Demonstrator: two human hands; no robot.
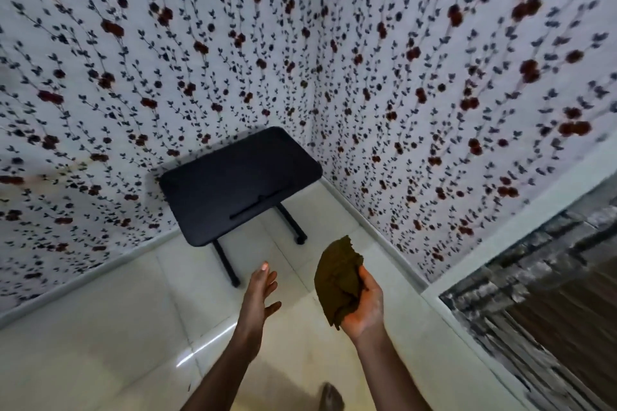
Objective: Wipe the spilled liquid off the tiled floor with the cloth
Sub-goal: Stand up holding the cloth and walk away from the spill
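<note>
My right hand (pixel 365 305) is held out palm up, gripping a bunched olive-brown cloth (pixel 337 280) that stands up from the palm. To its left my left hand (pixel 262 290) is open, fingers spread, holding nothing, a short gap away from the cloth. Both hands hover well above the pale glossy tiled floor (pixel 133 327). A bright streak of reflected light lies on the tiles below my left forearm. I cannot make out any spilled liquid on the floor from here.
A small black table (pixel 240 180) on thin black legs with castors stands in the corner ahead. Floral-papered walls (pixel 434 93) meet behind it. A dark patterned panel (pixel 541 294) fills the right side. A foot (pixel 330 397) shows at the bottom edge.
</note>
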